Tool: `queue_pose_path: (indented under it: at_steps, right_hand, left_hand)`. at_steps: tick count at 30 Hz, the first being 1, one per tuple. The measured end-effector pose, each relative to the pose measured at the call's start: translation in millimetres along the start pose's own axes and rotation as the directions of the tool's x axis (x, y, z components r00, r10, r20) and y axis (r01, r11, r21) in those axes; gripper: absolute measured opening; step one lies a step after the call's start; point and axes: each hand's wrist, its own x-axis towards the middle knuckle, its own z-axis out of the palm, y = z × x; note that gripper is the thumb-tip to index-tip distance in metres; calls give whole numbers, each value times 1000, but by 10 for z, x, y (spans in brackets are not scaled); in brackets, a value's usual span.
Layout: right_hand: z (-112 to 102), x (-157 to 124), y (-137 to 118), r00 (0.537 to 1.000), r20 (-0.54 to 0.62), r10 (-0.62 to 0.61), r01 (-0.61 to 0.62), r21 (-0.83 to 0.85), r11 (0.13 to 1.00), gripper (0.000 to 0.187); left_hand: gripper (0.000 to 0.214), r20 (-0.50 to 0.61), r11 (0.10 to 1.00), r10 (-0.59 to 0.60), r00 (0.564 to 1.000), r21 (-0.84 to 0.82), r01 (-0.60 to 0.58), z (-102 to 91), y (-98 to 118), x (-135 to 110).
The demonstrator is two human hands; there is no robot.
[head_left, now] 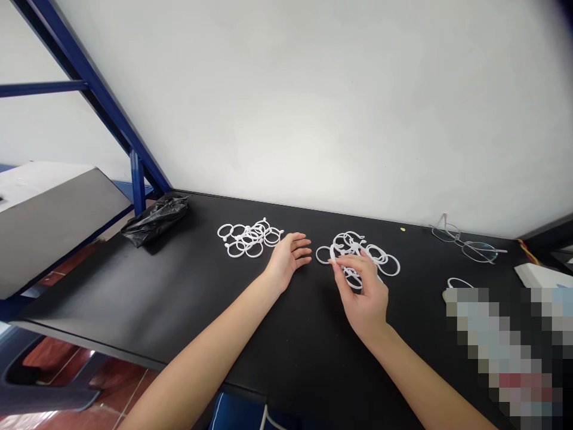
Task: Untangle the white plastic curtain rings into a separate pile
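Note:
Two loose piles of thin white plastic rings lie on a black tabletop (134, 292); many of them carry a small knob and look like curtain rings. My left hand (289, 258) is open, fingers apart and pointing right, just beside the left pile (249, 234). Between thumb and fingertips, my right hand (364, 289) pinches one white ring (332, 253) at the near left side of the right pile (355, 246). That hand covers part of the right pile, where rings overlap.
A crumpled black plastic bag (156, 220) rests at the far left. Wire-framed glasses (461, 240) lie at the back right, near a small yellow bit (402, 229). Another white ring (460, 280) is beside a pixelated area. A blue metal frame (107, 113) rises at left before the pale wall (286, 107).

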Motion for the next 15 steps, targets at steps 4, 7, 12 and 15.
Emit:
queue_pose_path:
  at_steps: [4, 7, 12, 15]
  right_hand:
    - [3, 3, 7, 1000, -5, -25, 25, 9, 1000, 16]
    - [4, 13, 9, 999, -15, -31, 31, 12, 999, 17]
    - [3, 16, 19, 999, -28, -31, 31, -4, 1000, 14]
    - [9, 3, 29, 1000, -26, -16, 15, -15, 1000, 11]
  left_hand:
    - [12, 92, 981, 50, 994, 181, -67, 14, -65, -30]
    - [10, 159, 967, 43, 986, 243, -81, 16, -89, -37]
    - [10, 247, 947, -30, 969, 318, -52, 38, -75, -61]
    - [14, 275, 943, -37, 961, 328, -57, 53, -74, -78]
